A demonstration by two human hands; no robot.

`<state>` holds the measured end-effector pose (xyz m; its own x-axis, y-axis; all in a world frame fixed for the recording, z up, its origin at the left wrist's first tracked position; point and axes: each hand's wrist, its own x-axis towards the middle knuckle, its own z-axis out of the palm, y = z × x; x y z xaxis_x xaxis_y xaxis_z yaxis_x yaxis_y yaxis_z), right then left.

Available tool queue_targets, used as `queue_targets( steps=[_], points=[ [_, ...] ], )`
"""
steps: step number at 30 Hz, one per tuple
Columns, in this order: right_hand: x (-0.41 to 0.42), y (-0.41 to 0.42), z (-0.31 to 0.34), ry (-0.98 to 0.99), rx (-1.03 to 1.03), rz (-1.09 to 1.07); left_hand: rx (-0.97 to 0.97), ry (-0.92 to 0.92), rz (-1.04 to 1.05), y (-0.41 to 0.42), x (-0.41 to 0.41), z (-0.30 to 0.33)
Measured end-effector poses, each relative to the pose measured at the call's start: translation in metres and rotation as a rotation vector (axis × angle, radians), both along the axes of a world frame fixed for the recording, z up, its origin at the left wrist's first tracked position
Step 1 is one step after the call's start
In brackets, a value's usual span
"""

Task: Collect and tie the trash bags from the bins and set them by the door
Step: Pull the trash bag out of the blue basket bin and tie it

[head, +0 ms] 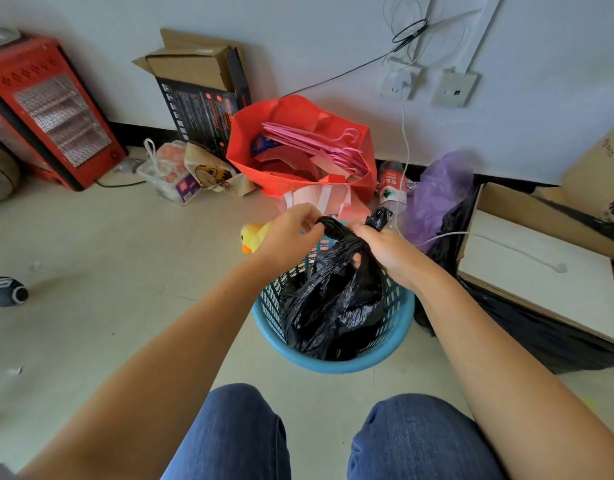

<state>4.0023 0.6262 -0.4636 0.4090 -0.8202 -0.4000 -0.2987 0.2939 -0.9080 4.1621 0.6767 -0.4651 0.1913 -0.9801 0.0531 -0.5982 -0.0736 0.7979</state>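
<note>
A black trash bag (336, 306) sits inside a blue perforated plastic bin (399, 337) on the floor in front of my knees. Its top is gathered into two twisted handles above the bin. My left hand (288, 233) pinches the left handle. My right hand (381, 247) is closed around the right handle, whose black tip sticks up past my fingers. The two handles cross between my hands. The bag's contents are hidden.
Behind the bin stand a red paper bag (250, 147) with pink hangers, a yellow toy duck (251, 235), a purple plastic bag (437, 192) and a plastic bottle (392, 183). A red heater (52, 109) is far left, open cardboard boxes (541, 268) right, a chair caster (12, 294) left.
</note>
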Motion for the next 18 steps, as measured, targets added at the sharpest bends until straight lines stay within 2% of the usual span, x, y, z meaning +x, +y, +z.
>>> queue_targets(
  steps=[7,10,15,17,18],
  points=[
    [-0.003,0.000,0.002,0.006,0.006,0.018,0.022,0.166,0.051,0.004,-0.004,0.000],
    [-0.002,0.002,0.011,0.087,-0.144,0.037,0.049,0.244,0.064,0.005,-0.005,0.002],
    [0.007,-0.008,0.047,0.072,-0.348,0.097,0.046,0.529,-0.035,0.007,-0.001,0.011],
    [0.008,-0.017,0.063,0.017,-0.394,0.141,0.077,0.492,-0.121,0.008,-0.002,0.023],
    [0.008,-0.022,0.071,0.013,-0.424,0.168,0.070,0.407,-0.140,0.008,-0.003,0.029]
  ],
)
